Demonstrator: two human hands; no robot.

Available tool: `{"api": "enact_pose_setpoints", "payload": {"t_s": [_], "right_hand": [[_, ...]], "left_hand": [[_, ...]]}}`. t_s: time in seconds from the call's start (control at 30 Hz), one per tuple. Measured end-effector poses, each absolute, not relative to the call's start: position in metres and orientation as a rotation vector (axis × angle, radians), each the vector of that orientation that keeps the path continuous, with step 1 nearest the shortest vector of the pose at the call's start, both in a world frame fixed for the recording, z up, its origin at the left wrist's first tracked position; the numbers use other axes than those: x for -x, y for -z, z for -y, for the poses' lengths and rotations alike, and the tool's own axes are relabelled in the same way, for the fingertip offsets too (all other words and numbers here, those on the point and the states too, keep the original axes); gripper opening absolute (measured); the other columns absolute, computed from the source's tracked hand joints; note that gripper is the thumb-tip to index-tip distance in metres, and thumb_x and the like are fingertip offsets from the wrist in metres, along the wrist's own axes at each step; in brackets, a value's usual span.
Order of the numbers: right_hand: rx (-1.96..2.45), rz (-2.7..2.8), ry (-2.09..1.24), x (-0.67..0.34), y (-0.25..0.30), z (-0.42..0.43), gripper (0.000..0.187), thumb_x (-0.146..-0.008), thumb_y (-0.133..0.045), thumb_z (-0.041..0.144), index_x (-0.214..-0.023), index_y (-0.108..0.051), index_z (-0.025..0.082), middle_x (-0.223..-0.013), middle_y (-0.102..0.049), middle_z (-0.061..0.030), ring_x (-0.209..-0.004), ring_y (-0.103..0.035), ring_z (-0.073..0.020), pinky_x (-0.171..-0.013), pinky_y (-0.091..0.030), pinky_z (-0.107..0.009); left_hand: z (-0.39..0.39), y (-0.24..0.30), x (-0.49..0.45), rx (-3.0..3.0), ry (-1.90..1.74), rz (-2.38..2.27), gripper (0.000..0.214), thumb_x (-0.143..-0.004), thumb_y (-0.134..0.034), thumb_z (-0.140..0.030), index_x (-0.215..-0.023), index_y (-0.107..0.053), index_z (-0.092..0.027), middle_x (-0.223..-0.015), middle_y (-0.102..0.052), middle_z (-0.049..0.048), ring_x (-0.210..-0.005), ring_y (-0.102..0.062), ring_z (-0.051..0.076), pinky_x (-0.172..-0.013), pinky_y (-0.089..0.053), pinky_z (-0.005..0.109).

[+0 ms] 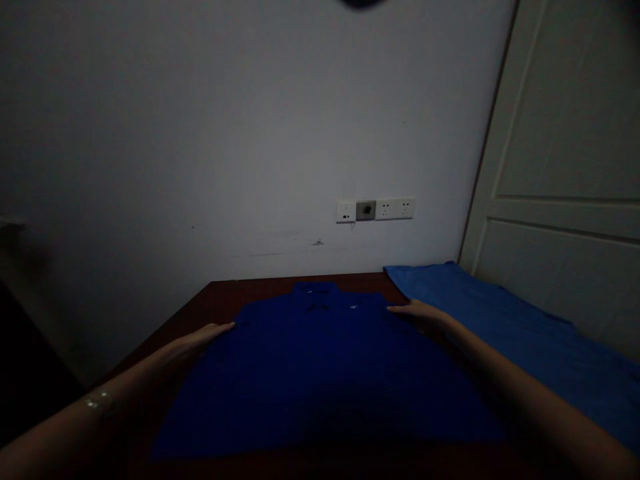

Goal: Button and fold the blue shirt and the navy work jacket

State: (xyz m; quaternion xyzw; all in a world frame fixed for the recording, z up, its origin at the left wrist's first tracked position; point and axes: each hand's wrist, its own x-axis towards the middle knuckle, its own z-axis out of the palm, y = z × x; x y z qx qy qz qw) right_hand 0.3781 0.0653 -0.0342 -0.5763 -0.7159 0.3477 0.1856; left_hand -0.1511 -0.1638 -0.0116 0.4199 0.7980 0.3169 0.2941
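A dark blue polo shirt [320, 360] lies spread on the dark reddish-brown table [220, 290]. Its collar points away from me towards the wall, and a small pale mark shows on the right of the chest. My left hand [203, 335] is at the shirt's left shoulder edge, the fingertips closed on the cloth. On the opposite side my right hand [423, 313] pinches the right shoulder edge, thumb on top. The undersides of both hands are hidden, and the light is dim. A bracelet [97, 400] circles my left wrist.
A lighter blue cloth [480, 310] lies along the table's right side. Behind the table rises a pale wall [250, 133] with a row of sockets [395, 209]. A white panelled door [565, 167] stands at the right. At the far left is a dark shape.
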Motion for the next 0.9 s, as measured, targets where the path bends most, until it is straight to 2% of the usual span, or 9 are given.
{"api": "enact_pose_setpoints", "payload": {"t_s": [0.13,0.23,0.33,0.4,0.47,0.57,0.63,0.73,0.9], "right_hand": [[1.679,2.121,-0.905,-0.379,0.032,-0.073,0.028,-0.067,-0.062,0.042,-0.06,-0.059,0.016,-0.06,-0.063,-0.0055,-0.06,-0.061,-0.0175,-0.049,-0.046,-0.023],[1.751,2.159,-0.727,-0.379,0.036,-0.082,0.019,-0.066,-0.062,0.034,-0.064,-0.062,0.015,-0.064,-0.064,-0.0057,-0.068,-0.063,-0.0208,-0.055,-0.047,-0.025],[1.779,2.208,-0.657,-0.38,0.04,-0.089,0.023,-0.063,-0.063,0.033,-0.072,-0.065,0.013,-0.07,-0.066,-0.0086,-0.074,-0.064,-0.026,-0.061,-0.049,-0.031],[1.761,2.253,-0.612,-0.381,0.04,-0.095,0.034,-0.059,-0.067,0.035,-0.083,-0.067,0.011,-0.082,-0.068,-0.0118,-0.085,-0.063,-0.0292,-0.07,-0.049,-0.035],[1.674,2.324,-0.545,-0.381,0.035,-0.104,0.056,-0.054,-0.07,0.04,-0.102,-0.063,0.01,-0.104,-0.064,-0.0149,-0.102,-0.057,-0.0304,-0.083,-0.046,-0.037],[1.466,2.532,-0.41,-0.376,0.026,-0.119,0.094,-0.048,-0.073,0.047,-0.128,-0.043,0.008,-0.132,-0.043,-0.018,-0.121,-0.04,-0.0294,-0.1,-0.033,-0.035],[1.389,2.685,-0.348,-0.366,0.022,-0.127,0.109,-0.044,-0.074,0.049,-0.136,-0.031,0.007,-0.139,-0.032,-0.0193,-0.127,-0.031,-0.03,-0.105,-0.025,-0.036],[1.387,2.816,-0.322,-0.344,0.02,-0.135,0.122,-0.036,-0.078,0.046,-0.139,-0.023,0.009,-0.143,-0.024,-0.0193,-0.131,-0.02,-0.0324,-0.107,-0.018,-0.04],[1.437,2.904,-0.388,-0.321,0.024,-0.146,0.13,-0.029,-0.081,0.042,-0.14,-0.02,0.012,-0.144,-0.021,-0.0188,-0.131,-0.016,-0.0349,-0.106,-0.021,-0.044]], "left_hand": [[0.165,0.014,0.143,-1.04,-0.808,-1.862,0.039,-0.054,-0.068,-0.052,-0.071,-0.068,-0.017,-0.08,-0.07,0.008,-0.074,-0.065,0.024,-0.06,-0.051,0.027],[0.16,0.022,0.144,-1.025,-0.831,-1.937,0.029,-0.052,-0.07,-0.042,-0.065,-0.065,-0.017,-0.072,-0.069,0.0058,-0.069,-0.064,0.021,-0.059,-0.05,0.026],[0.154,0.027,0.154,-1.092,-0.737,-1.979,0.025,-0.05,-0.069,-0.038,-0.059,-0.061,-0.016,-0.062,-0.065,0.0039,-0.063,-0.062,0.02,-0.056,-0.047,0.025],[0.15,0.024,0.163,-1.193,-0.663,-2.045,0.027,-0.048,-0.069,-0.04,-0.057,-0.06,-0.016,-0.059,-0.063,0.0034,-0.062,-0.061,0.02,-0.055,-0.046,0.025],[0.143,0.015,0.172,-1.34,-0.643,-2.114,0.032,-0.045,-0.07,-0.042,-0.061,-0.061,-0.016,-0.066,-0.066,0.0049,-0.071,-0.062,0.023,-0.06,-0.047,0.026],[0.129,-0.003,0.177,-1.598,-0.609,-2.162,0.055,-0.04,-0.073,-0.046,-0.085,-0.064,-0.016,-0.101,-0.065,0.0111,-0.099,-0.057,0.028,-0.081,-0.045,0.03],[0.117,-0.012,0.172,-1.747,-0.462,-2.156,0.077,-0.04,-0.073,-0.051,-0.106,-0.058,-0.015,-0.123,-0.053,0.0151,-0.116,-0.046,0.03,-0.094,-0.037,0.032],[0.095,-0.015,0.16,-1.903,-0.199,-2.068,0.103,-0.038,-0.073,-0.055,-0.127,-0.042,-0.013,-0.139,-0.032,0.0179,-0.129,-0.028,0.031,-0.104,-0.025,0.037],[0.065,-0.005,0.151,-1.906,0.085,-2.067,0.122,-0.035,-0.075,-0.055,-0.137,-0.026,-0.009,-0.144,-0.017,0.0202,-0.133,-0.012,0.034,-0.107,-0.014,0.043]]}}
